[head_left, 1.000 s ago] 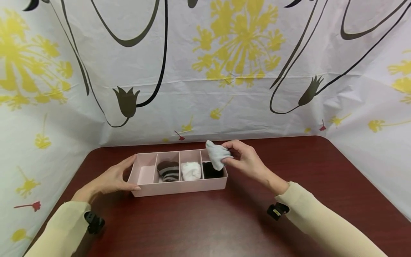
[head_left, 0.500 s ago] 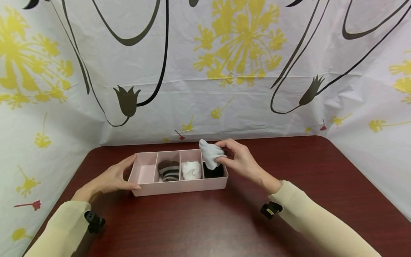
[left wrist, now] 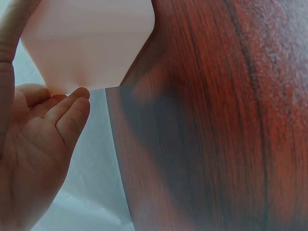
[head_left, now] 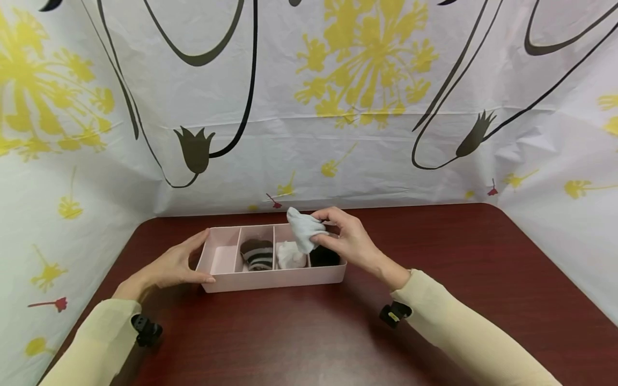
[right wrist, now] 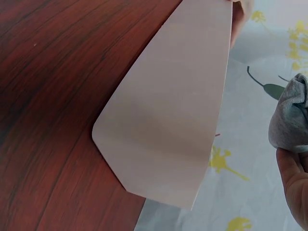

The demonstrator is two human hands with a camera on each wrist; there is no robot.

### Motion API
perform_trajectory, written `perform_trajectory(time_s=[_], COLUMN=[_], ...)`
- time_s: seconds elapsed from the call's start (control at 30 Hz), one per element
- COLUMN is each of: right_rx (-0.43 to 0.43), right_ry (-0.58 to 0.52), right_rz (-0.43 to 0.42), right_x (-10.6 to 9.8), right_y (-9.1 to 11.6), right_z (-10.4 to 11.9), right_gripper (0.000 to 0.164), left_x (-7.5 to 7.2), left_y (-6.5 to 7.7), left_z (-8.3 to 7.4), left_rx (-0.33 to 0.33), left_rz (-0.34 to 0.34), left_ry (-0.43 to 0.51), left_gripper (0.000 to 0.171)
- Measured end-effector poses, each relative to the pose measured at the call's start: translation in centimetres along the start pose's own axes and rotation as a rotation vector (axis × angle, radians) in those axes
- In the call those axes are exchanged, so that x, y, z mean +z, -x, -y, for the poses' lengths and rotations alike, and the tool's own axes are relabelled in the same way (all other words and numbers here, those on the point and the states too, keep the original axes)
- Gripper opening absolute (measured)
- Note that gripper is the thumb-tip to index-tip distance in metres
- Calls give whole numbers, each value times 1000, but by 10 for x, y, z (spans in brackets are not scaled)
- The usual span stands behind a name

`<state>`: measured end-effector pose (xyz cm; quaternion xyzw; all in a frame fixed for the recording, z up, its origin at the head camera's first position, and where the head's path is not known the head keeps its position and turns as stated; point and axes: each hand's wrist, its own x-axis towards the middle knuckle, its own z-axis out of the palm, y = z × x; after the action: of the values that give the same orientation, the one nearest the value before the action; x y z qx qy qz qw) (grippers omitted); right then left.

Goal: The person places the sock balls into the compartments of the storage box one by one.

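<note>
A pale pink divided organizer box (head_left: 275, 280) stands on the table. My left hand (head_left: 171, 265) holds its left end, thumb at the front wall and fingers at the back corner. My right hand (head_left: 350, 238) pinches a bundled light grey sock (head_left: 304, 229) above the box, near the divider between the third and fourth compartments. From the left, the first compartment is bare. A striped rolled sock (head_left: 258, 254) lies in the second, a white bundle (head_left: 291, 255) in the third, and a black one (head_left: 324, 257) in the fourth, partly hidden. The grey sock (right wrist: 291, 115) also shows in the right wrist view.
The dark red-brown wooden table (head_left: 309, 332) extends in front of the box and to its right. A white sheet (head_left: 270, 161) with printed flowers hangs behind the table and along both sides.
My right hand has moved left with the grey sock, from above the fourth compartment toward the third. My left hand keeps its hold on the box, which stays in place.
</note>
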<state>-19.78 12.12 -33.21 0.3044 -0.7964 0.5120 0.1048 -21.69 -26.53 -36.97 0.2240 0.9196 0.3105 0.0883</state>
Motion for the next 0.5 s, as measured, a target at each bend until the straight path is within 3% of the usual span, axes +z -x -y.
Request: perform_trajectory(time_s=[0.17, 0.5], right_rx=[-10, -42], right_ry=[-5, -4], right_rz=[-15, -36], right_x=[5, 22], right_y=[-3, -13], right_z=[0, 5], right_gripper=[33, 33], left_x=[1, 1], left_y=[1, 0], left_z=[0, 1], left_rx=[-31, -11], left_rz=[1, -5], left_ry=[17, 20], left_gripper=[119, 118])
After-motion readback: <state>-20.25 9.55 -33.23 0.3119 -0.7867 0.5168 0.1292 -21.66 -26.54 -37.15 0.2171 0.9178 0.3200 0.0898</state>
